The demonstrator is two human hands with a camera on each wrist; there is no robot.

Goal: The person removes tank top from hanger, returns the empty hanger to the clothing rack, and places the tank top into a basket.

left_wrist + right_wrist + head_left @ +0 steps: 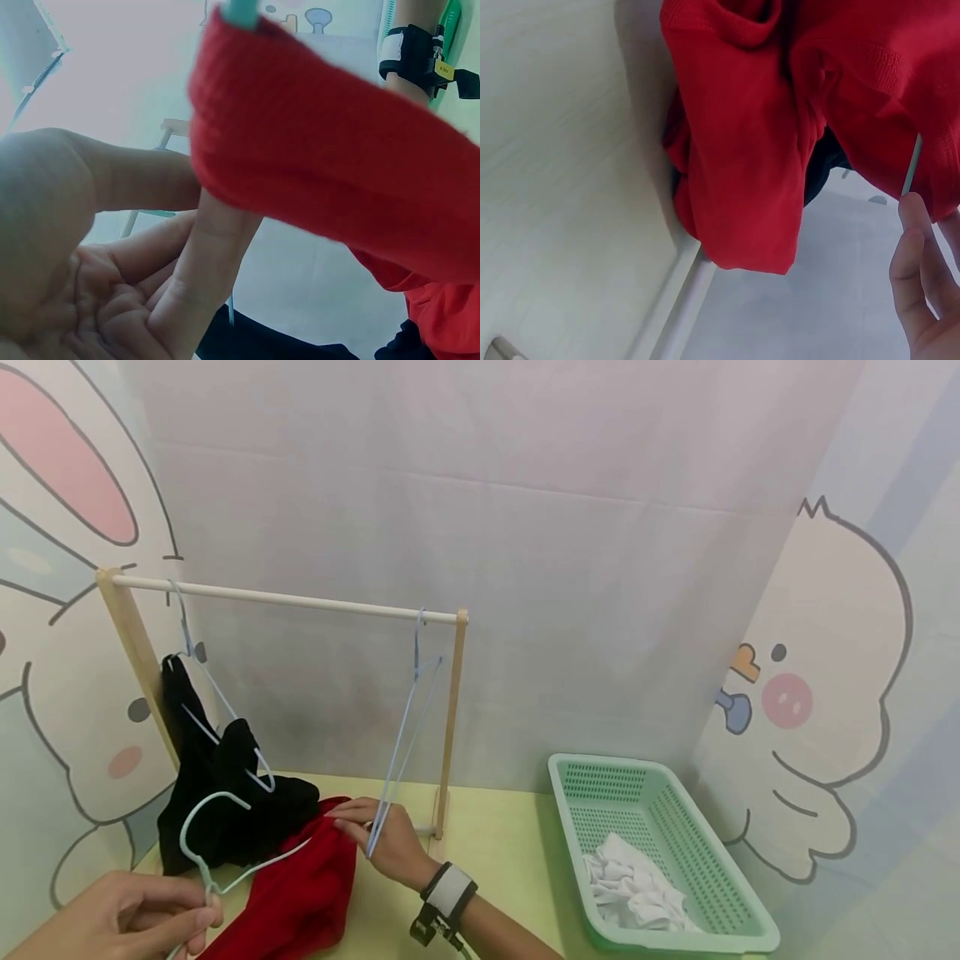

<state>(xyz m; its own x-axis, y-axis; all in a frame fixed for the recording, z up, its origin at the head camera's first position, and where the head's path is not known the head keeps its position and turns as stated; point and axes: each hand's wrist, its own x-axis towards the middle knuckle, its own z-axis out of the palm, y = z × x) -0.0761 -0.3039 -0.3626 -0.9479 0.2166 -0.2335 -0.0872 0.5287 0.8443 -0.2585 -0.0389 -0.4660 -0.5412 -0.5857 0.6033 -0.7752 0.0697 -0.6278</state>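
At the lower left of the head view, my left hand [138, 914] grips a pale mint hanger [185, 827] near the base of its hook. The left wrist view shows red cloth [322, 150] right at that hand's thumb and fingers, with a piece of the hanger [240, 11] coming out of it. A red garment [303, 877] spreads between my hands. My right hand [397, 847] pinches its upper edge close to the end of one hanger arm. In the right wrist view, the fingertips [913, 214] meet the thin hanger rod at the garment's opening.
A rack with a white rail [300, 599] stands behind. A black garment [202, 785] hangs at its left on a blue hanger [225, 702]. Another blue hanger [397, 752] hangs bare, overlapping my right hand. A green basket [675, 793] holds white cloth [633, 885].
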